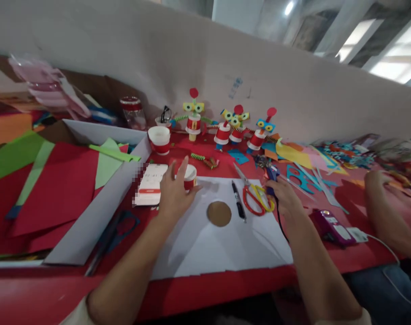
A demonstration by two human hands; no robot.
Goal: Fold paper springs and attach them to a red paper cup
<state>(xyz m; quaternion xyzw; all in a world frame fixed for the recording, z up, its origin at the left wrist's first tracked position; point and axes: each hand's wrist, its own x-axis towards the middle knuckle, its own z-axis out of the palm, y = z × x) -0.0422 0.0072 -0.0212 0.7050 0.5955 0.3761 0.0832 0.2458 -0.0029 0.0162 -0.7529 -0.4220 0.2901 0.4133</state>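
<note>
My left hand (pixel 175 192) is open, fingers spread, right beside a small red-and-white paper cup (pixel 190 175); it partly hides the cup, and I cannot tell whether it touches it. In my right hand (pixel 285 196) is a blue glue gun (pixel 272 173) with a black cord, its tip pointing away from me. Between the hands lies white paper (pixel 198 253) with a round brown cardboard disc (pixel 219 213) on it. A black pen (pixel 238 202) and scissors (pixel 253 198) with red and yellow handles lie near the right hand.
A white box (pixel 100 225) of coloured paper stands left, near a phone (pixel 151 185). Several paper-cup figures (pixel 193 123) line the wall behind a striped pipe-cleaner coil (pixel 205 159). Right are paper scraps (pixel 298 178), a purple device (pixel 334 228) with a cable, and another person's arm (pixel 381 212).
</note>
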